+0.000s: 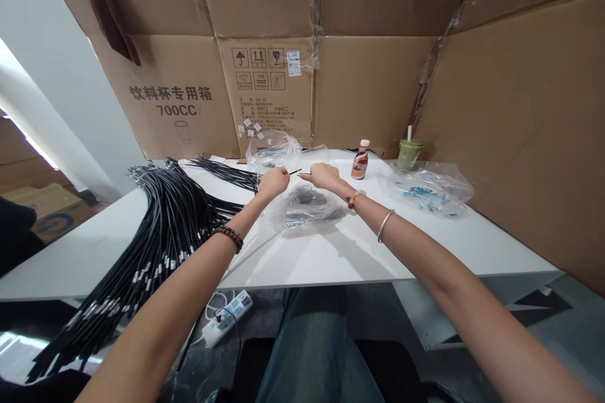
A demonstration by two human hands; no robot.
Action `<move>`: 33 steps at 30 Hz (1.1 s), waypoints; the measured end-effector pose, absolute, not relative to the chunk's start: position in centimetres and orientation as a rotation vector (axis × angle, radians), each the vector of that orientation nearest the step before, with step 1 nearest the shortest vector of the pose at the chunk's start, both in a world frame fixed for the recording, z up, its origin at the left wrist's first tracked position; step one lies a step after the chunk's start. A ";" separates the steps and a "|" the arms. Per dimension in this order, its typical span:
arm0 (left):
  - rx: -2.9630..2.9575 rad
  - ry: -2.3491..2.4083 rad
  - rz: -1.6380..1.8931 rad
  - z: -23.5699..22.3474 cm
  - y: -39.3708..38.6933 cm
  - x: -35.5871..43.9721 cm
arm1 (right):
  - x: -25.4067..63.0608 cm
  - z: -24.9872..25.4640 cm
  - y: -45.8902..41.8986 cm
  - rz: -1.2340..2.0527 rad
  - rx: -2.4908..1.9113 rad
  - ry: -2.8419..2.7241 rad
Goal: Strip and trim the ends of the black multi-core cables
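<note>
Both my arms reach out over a white table (331, 258). My left hand (273, 181) is closed in a pinch on a thin black cable (295, 172) whose tip sticks out to the right. My right hand (322, 175) is closed too, its fingertips close to that cable tip; what it holds is too small to make out. Just below both hands lies a clear plastic bag (307, 208) with small dark parts inside. A large bundle of black cables (161, 233) with white bands fans across the table's left side and hangs over the front edge.
Cardboard walls (515, 126) enclose the table at the back and right. A small brown drink bottle (360, 162), a green cup (409, 152), a clear bag of blue parts (428, 192) and another clear bag (274, 151) stand at the back. A white power strip (227, 317) lies on the floor.
</note>
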State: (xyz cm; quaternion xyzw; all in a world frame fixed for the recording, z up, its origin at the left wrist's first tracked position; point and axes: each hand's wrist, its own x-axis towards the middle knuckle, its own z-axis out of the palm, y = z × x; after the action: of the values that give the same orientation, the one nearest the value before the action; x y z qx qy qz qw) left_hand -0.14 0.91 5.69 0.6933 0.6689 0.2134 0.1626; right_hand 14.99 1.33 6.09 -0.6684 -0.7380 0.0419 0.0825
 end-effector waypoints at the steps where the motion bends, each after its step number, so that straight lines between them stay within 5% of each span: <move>1: 2.005 1.915 0.584 5.7 0.8 -0.1 | 14.9 6.2 1.4 0.125 -1.995 -2.209; 21: 2.157 2.018 0.228 5.9 0.7 1.0 | 14.6 4.5 1.5 0.075 -1.966 -2.276; 33: 2.020 1.982 0.382 6.4 1.3 -0.2 | 15.8 3.4 1.1 0.080 -1.998 -2.338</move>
State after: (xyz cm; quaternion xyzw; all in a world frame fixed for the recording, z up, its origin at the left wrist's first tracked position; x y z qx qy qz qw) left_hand -0.16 1.32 6.39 0.7001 0.6870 0.1325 0.1424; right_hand 15.78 1.14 3.39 -0.6492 -0.7595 0.0259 0.0326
